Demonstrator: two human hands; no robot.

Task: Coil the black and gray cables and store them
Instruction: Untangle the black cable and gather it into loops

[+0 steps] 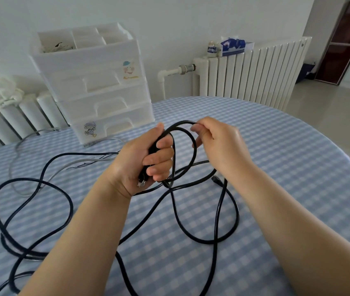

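A long black cable (219, 212) sprawls in loose loops over the blue checked tablecloth. My left hand (146, 161) grips one end of it, the plug sticking out below my fist, with a small loop or two gathered in the palm. My right hand (219, 142) pinches the top of a black loop just right of the left hand. A gray cable (13, 165) lies on the table at the left, partly under the black one, its plug near the drawer unit.
A white plastic drawer unit (97, 88) with open top compartments stands at the table's (298, 167) far left. White radiators (251, 75) line the wall behind; a tissue box (232, 47) sits on the right one. Open floor lies to the far right.
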